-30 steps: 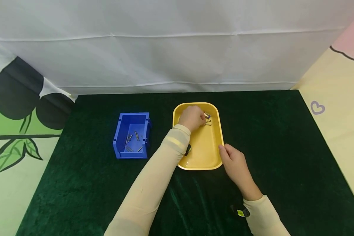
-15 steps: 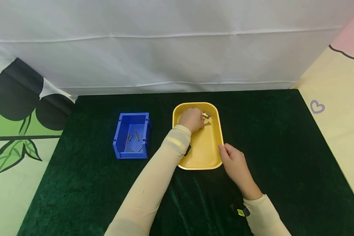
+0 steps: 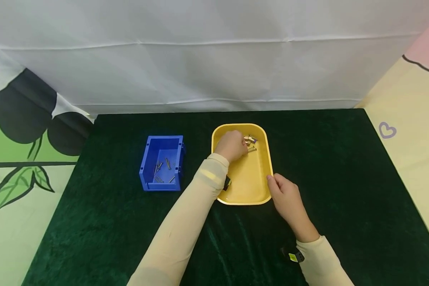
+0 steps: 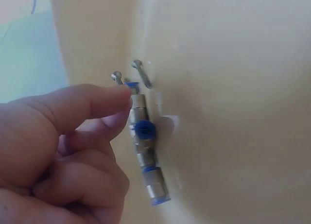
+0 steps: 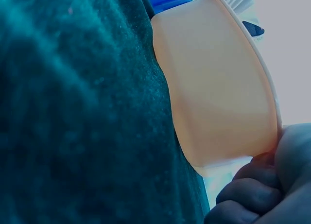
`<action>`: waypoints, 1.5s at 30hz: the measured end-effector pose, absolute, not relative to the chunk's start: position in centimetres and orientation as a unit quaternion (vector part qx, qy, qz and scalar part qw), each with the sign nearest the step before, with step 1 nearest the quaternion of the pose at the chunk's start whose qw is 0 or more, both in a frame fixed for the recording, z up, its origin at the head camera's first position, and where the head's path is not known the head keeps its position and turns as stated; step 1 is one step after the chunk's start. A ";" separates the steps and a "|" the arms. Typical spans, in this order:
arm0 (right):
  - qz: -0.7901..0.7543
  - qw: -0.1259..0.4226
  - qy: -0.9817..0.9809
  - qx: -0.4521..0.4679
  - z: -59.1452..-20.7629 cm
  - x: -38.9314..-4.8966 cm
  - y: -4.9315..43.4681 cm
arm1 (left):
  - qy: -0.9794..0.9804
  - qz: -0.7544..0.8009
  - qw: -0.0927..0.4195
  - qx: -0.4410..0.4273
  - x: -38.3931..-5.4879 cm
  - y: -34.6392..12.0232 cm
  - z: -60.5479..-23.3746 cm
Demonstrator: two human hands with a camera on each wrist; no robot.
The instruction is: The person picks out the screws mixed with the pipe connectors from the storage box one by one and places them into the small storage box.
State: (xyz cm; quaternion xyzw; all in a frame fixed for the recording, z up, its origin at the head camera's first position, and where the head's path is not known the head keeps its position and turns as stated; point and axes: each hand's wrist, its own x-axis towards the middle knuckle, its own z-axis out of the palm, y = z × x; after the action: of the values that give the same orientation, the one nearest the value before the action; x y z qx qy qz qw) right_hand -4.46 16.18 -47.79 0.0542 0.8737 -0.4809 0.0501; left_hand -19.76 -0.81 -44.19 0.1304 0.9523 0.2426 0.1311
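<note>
Inside the yellow tray (image 3: 248, 178) my left hand (image 3: 231, 145) is bent low near the far end, fingers curled. Seen from the left wrist, its thumb and index fingertips come together right beside several metal push-in fittings (image 4: 145, 146) with blue collars, which lie in a row along the tray wall. Two screws (image 4: 141, 71) show just beyond the fingertips, one partly behind the index finger. I cannot tell whether anything sits between the fingertips. My right hand (image 3: 285, 196) grips the tray's near right rim between thumb and curled fingers.
To the left of the tray stands an open blue bin (image 3: 162, 163) with several loose screws (image 3: 159, 166) on its floor. A dark green cloth (image 3: 329, 159) covers the table, and a white curtain (image 3: 207, 71) hangs behind its far edge.
My left hand has shifted only slightly within the tray, and more of the fittings now shows beside its fingertips. The right hand keeps its grip on the rim.
</note>
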 end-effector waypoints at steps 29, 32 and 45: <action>-0.482 0.047 0.873 0.053 -47.8 -4.3 16.2 | 0.916 0.396 0.028 0.066 -14.2 -4.9 -38.9; -0.482 0.049 0.873 0.055 -47.8 -4.3 16.2 | 0.911 0.410 0.017 0.046 -13.9 -6.0 -38.7; -0.481 0.047 0.874 0.057 -48.0 -4.4 16.2 | 0.907 0.419 -0.033 0.015 -13.0 -9.8 -39.6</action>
State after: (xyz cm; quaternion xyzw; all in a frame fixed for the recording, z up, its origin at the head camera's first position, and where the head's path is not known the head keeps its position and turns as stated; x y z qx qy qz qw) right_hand -4.37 16.20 -48.04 0.0570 0.8736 -0.4810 0.0466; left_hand -13.02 -9.84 -39.55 0.0145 0.9074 0.4188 -0.0334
